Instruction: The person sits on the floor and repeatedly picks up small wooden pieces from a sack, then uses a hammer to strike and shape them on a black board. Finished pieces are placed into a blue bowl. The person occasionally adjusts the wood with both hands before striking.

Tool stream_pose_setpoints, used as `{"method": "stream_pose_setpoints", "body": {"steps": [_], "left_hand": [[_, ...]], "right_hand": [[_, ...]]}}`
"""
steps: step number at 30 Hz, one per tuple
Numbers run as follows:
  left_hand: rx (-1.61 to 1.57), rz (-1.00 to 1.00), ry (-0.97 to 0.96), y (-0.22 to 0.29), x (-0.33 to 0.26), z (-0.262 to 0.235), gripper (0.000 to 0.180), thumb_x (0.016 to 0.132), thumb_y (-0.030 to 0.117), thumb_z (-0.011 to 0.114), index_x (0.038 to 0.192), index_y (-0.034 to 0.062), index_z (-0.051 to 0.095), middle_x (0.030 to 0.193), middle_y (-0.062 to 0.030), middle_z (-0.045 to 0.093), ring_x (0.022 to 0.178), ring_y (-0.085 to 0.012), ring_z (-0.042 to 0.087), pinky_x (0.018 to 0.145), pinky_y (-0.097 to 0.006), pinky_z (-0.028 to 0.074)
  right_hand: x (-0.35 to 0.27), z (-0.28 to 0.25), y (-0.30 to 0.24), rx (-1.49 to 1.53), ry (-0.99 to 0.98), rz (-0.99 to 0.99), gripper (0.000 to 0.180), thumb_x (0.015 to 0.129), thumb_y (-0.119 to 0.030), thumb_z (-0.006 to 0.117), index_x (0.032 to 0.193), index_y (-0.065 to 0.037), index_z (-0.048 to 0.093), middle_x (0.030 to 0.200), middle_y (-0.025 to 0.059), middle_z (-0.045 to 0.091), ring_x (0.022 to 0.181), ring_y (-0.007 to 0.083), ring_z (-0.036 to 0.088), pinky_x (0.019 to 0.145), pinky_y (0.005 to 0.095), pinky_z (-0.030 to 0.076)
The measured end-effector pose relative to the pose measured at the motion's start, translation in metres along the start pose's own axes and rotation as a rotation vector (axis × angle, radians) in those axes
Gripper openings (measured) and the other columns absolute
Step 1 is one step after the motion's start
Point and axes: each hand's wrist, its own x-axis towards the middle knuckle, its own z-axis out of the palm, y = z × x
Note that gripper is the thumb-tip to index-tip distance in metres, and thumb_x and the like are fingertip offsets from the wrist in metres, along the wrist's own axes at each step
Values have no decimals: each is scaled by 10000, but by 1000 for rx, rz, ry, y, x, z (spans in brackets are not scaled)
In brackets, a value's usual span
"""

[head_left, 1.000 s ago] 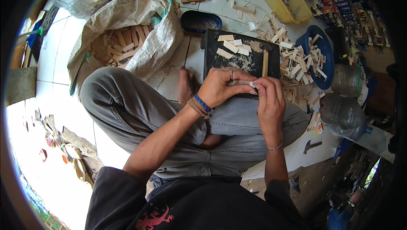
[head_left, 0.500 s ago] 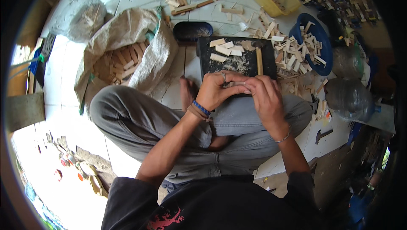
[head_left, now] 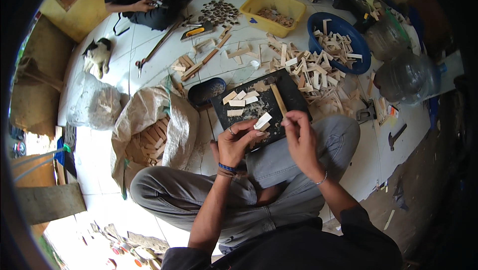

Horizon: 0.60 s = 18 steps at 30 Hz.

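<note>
My left hand [head_left: 236,143] pinches a small pale wooden piece [head_left: 262,121] between thumb and fingers, tilted above the near part of a black board [head_left: 264,104]. It looks like two thin strips together, though the fingers hide part of it. At the board's right side a hammer [head_left: 278,99] has its head toward the far edge. My right hand [head_left: 301,138] has thumb and forefinger closed at the near end of its wooden handle. Several short wooden pieces [head_left: 237,102] and sawdust lie on the board's left half.
Left of my crossed legs stands a sack [head_left: 182,133] of wood pieces. A blue oval tray [head_left: 196,94] sits beyond it. At right are a wood pile [head_left: 313,73], a blue basin [head_left: 362,46] and another hammer [head_left: 397,137]. Farther off are a yellow tub [head_left: 274,11], a cat [head_left: 98,56] and another person [head_left: 149,13].
My hands have come apart. The left keeps the wooden piece, while the right has moved to the hammer's handle. The view has shifted, showing more of the far floor, a cat and another person.
</note>
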Motion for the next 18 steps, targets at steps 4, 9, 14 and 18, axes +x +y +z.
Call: {"method": "stream_pose_setpoints", "body": {"steps": [4,9,14,18], "left_hand": [[-21,-13,-10,-6,2,-5,305,854,-45,808,1151,-42,740,1159,-120,754,1060,-156,688,959,-308,542],[1,96,-87,-7,3,-11,301,856,-63,790,1150,-23,737,1253,-137,706,1152,-184,652,1016,-333,508],[86,92,-56,-7,5,-15,323,825,-64,818,1136,-11,749,1198,-102,680,1120,-179,640,985,-322,509],[92,111,-65,-6,3,-13,331,810,-69,832,1127,-13,754,1167,-89,665,1088,-177,653,951,-318,534]], "right_hand": [[-20,29,19,39,-124,-34,378,979,-158,703,1314,-29,587,1124,138,647,1006,309,661,839,390,534],[-14,44,31,130,-172,-109,362,981,-151,694,1285,7,578,1218,166,601,1076,349,637,904,414,525],[-10,38,20,586,-151,157,255,1073,-235,608,1176,-3,586,966,80,635,869,135,654,727,298,513],[-3,26,12,730,-144,483,318,1070,-344,618,1036,-29,634,767,-2,606,693,57,587,609,229,477]]}}
